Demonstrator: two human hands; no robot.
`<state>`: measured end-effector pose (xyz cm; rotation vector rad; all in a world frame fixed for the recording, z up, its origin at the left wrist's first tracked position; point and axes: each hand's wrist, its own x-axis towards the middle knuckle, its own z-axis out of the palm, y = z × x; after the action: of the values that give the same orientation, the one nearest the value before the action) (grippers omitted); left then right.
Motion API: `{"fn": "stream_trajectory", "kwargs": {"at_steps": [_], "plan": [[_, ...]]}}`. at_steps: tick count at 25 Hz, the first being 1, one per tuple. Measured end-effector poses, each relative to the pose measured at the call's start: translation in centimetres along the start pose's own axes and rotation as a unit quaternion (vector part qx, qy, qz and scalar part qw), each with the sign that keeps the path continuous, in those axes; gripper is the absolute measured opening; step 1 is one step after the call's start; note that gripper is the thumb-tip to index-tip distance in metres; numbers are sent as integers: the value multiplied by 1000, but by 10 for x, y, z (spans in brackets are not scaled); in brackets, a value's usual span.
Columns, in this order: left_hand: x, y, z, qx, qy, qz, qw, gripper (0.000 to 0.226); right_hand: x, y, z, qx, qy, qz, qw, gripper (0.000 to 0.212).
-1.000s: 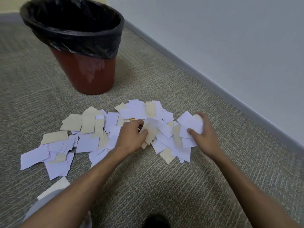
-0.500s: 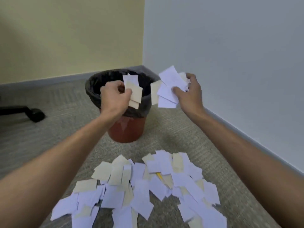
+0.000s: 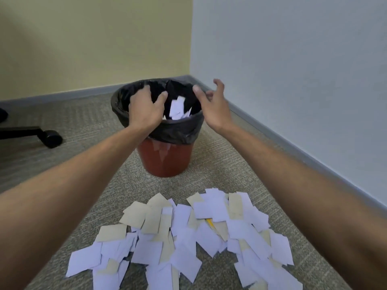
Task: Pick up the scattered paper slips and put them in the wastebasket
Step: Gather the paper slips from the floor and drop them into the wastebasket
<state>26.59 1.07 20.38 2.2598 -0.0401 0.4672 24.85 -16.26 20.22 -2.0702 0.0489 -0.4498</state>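
A red wastebasket [image 3: 165, 158] lined with a black bag stands on the carpet near the room corner. White slips [image 3: 177, 107] fall inside its mouth. My left hand [image 3: 145, 108] hovers over the left rim with fingers spread, holding nothing. My right hand [image 3: 211, 103] hangs over the right rim, fingers loose and apart, also empty. A wide pile of white and tan paper slips [image 3: 188, 237] lies scattered on the floor in front of me, between my forearms.
A black office-chair leg with a caster [image 3: 50, 138] sits on the carpet at the left. The grey baseboard [image 3: 293, 151] and white wall run along the right; a yellow wall closes the back.
Both hands carried slips up from the pile to the basket, then let them go; the slips now drop into the bag and both hands are empty.
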Motion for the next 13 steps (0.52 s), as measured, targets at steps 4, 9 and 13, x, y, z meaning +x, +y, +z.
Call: {"fn": "stream_trajectory", "kwargs": {"at_steps": [4,9,13], "plan": [[-83,-12,9,1,89,142,986,42,-72,55,-36,-109,19,-53,992,56],[-203,-64,53,28,-95,138,986,28,-167,157,-60,-283,-131,-2,950,41],[-260,-94,82,99,-272,78,954,46,-210,186,-61,-360,-253,34,897,64]]}}
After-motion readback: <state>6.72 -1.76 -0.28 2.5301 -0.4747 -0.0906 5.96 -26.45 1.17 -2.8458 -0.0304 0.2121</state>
